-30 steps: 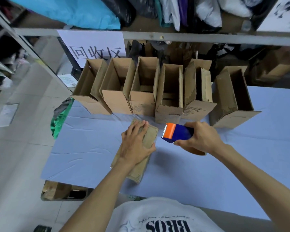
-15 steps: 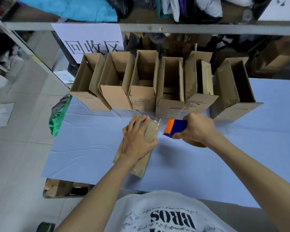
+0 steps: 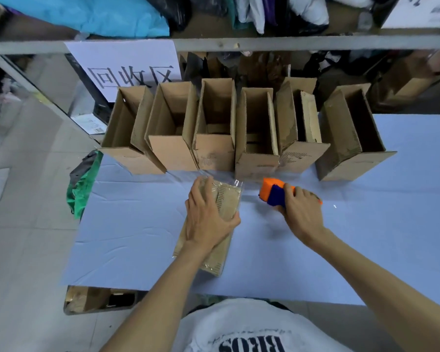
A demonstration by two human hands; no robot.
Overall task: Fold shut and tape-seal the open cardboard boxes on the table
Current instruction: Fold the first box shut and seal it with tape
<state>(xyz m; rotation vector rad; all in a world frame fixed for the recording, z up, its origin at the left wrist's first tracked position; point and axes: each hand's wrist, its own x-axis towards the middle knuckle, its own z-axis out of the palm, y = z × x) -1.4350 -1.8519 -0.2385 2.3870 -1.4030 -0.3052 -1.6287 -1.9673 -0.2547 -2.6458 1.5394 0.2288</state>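
Observation:
A closed cardboard box [image 3: 226, 204] lies flat on the blue table [image 3: 137, 237], with clear tape along its top and a loose tape end at its far edge. My left hand [image 3: 208, 219] lies on top of it, fingers over the far end and thumb round the right side. My right hand [image 3: 300, 209] grips an orange and blue tape dispenser [image 3: 273, 193] set down on the table just right of the box. Several open cardboard boxes [image 3: 214, 128] stand in a row behind.
A metal shelf rail [image 3: 290, 43] runs above the row, with a paper sign [image 3: 127, 69] hanging from it. Green and black bags [image 3: 83, 181] hang at the table's left edge. Under the near edge sits a carton [image 3: 97, 299] on the floor.
My right hand has moved the tape dispenser away from the box's far end, down and right onto the table. The left hand has stayed on the box.

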